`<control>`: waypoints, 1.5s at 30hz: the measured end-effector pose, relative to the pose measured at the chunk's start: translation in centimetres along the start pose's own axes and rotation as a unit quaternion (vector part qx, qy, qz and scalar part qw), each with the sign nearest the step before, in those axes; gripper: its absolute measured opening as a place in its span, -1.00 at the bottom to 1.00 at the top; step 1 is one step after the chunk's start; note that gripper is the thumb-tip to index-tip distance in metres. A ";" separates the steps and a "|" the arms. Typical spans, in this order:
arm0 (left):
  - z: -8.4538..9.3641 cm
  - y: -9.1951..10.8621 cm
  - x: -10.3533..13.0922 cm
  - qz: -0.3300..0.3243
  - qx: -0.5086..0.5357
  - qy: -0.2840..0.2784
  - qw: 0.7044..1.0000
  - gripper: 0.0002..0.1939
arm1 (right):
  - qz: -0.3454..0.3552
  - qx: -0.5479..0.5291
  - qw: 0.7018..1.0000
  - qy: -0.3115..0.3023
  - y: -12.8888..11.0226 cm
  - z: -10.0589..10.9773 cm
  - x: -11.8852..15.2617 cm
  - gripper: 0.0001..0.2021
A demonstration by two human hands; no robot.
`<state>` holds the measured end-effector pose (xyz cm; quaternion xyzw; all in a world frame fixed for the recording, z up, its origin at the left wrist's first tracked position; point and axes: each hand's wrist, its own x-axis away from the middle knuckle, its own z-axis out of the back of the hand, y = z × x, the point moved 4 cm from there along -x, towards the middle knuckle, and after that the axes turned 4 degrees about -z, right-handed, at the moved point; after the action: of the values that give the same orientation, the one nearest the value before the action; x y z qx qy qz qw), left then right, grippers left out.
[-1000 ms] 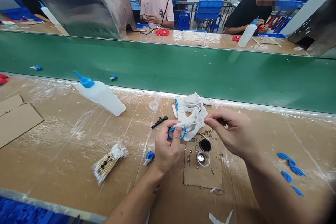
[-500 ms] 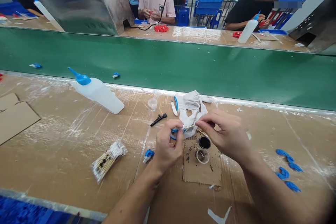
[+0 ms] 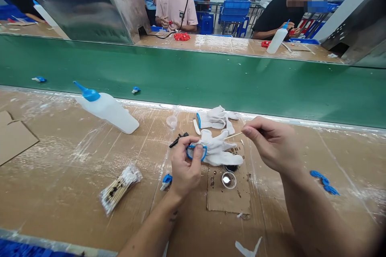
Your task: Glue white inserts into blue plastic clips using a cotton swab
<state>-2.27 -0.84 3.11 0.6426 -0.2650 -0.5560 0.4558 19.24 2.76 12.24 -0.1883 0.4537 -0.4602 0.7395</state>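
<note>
My left hand (image 3: pixel 188 162) is closed on the blue-edged cuff of a white knit glove (image 3: pixel 221 156), pinched between thumb and fingers. The glove's fingers spread to the right, over part of a small cup of dark liquid (image 3: pixel 231 168). My right hand (image 3: pixel 268 140) pinches a thin pale stick (image 3: pixel 233 136), like a cotton swab's, whose far end meets the glove. A second white glove (image 3: pixel 211 119) lies behind. In front of the held glove, a clear cup (image 3: pixel 228 180) stands on a stained cardboard piece (image 3: pixel 223 200).
A white squeeze bottle (image 3: pixel 110 110) lies on the left; nearer is a bag of cotton swabs (image 3: pixel 120 188). Small blue parts (image 3: pixel 321 176) lie at right, another (image 3: pixel 166 181) by my left hand. A green belt (image 3: pixel 193 72) runs behind, with people working beyond it.
My left hand now has the glove by its cuff, drawn forward over the dark cup. My right hand has moved right and up with the stick, away from my left.
</note>
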 end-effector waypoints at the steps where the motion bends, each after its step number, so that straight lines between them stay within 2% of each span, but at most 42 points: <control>1: 0.0 0.0 -0.1 0.010 0.008 0.001 1.000 -0.88 | 0.000 -0.006 1.000 -0.005 0.0 -0.2 0.0 -0.83; 6: -0.1 0.2 -0.1 0.043 0.042 -0.009 0.998 -0.85 | 0.017 -0.002 1.000 -0.018 -0.4 -1.5 0.3 -0.85; 12: -0.3 0.3 0.1 0.032 0.044 -0.015 0.998 -0.90 | 0.055 0.033 0.997 -0.039 -0.8 -2.9 0.9 -0.88; 18: -0.5 0.1 0.3 -0.063 0.009 -0.043 0.997 -0.84 | 0.084 0.062 0.994 -0.024 -1.4 -4.9 1.9 -0.85; 21: -0.8 0.4 0.1 -0.126 -0.025 -0.039 0.991 -0.81 | 0.069 0.064 0.995 -0.016 -1.5 -4.9 1.7 -0.81; 23: -1.1 0.5 -0.2 -0.145 -0.032 -0.028 0.989 -0.82 | 0.053 0.068 0.996 -0.012 -1.3 -4.0 1.3 -0.79; 25: -1.2 0.2 -0.7 -0.133 -0.030 -0.006 0.991 -0.84 | 0.030 0.080 0.996 0.013 -1.0 -2.0 0.8 -0.78; 28: -1.0 -0.7 -2.0 -0.084 -0.023 0.045 0.995 -0.89 | -0.022 0.110 0.990 0.082 -0.4 1.9 0.4 -0.76; 31: -1.5 -1.9 -3.7 -0.026 -0.007 0.095 0.995 -0.91 | -0.059 0.118 0.984 0.118 0.3 5.1 0.9 -0.71; 34: -3.3 -3.1 -5.5 0.025 0.019 0.139 0.990 -0.88 | -0.095 0.114 0.979 0.139 1.2 6.8 2.2 -0.66; 38: -6.3 -4.5 -7.3 0.077 0.036 0.178 0.980 -0.86 | -0.131 0.105 0.975 0.145 2.6 7.5 4.3 -0.65; 41: -7.4 -5.4 -7.4 0.108 0.016 0.171 0.979 -0.88 | -0.141 0.094 0.975 0.146 3.4 8.0 5.6 -0.64; 45: -6.4 -5.7 -6.2 0.127 -0.050 0.092 0.986 -0.90 | -0.149 0.091 0.968 0.178 3.9 9.0 6.7 -0.63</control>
<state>1.46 8.76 0.82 0.6287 -0.2733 -0.4450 0.5762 29.90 -2.25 10.85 -0.1007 0.5011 -0.6310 0.5837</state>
